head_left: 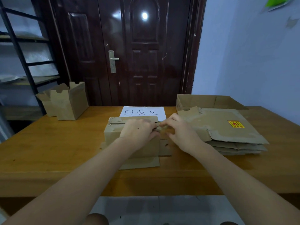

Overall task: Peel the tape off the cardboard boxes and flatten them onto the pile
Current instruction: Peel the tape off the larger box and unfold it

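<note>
- A wooden table (pixel 48 153) with an orange-brown top stands before a dark door.
- A cardboard box (pixel 113 135) sits at its middle, flaps spread flat on the wood at its near side.
- A white paper sheet (pixel 142 112) with handwritten characters lies just behind that box.
- An open-topped box (pixel 65 103) stands at the far left corner.
- A pile of flattened cardboard (pixel 227 132) lies on the right; its top sheet bears a yellow label (pixel 236 124).
- A shallow open box (pixel 203 101) rests behind the pile.

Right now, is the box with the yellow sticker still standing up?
No, the cardboard with the yellow sticker lies flat on top of the pile.
</note>
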